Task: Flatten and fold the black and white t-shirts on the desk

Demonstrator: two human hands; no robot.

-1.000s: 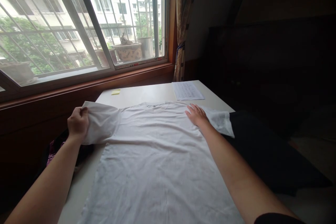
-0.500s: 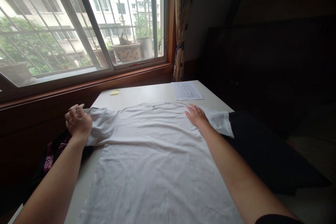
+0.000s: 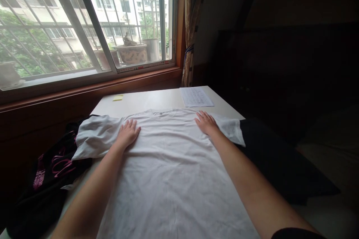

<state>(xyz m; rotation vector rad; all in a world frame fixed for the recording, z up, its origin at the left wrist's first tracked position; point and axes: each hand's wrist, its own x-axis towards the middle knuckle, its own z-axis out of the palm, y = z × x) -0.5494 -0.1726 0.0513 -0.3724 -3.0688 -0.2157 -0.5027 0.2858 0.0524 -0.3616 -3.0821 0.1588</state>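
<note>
A white T-shirt lies spread on a white table, its collar toward the far side and its sleeves out to both sides. Flat on the shirt near the left shoulder rests my left hand, fingers stretched out. My right hand lies with spread fingers on the right shoulder area. Neither hand grips the cloth. Some wrinkles run across the chest, and the left sleeve hangs over the table's side onto dark cloth.
Black fabric with pink lettering is bunched at the left. Dark cloth lies at the right. On the far part of the table are a printed sheet and a yellow sticky note. A barred window and a tied curtain stand behind.
My left hand has left the left sleeve's end, moved right and flattened on the shirt near the shoulder. The sleeve now lies loose. My right hand stays on the right shoulder.
</note>
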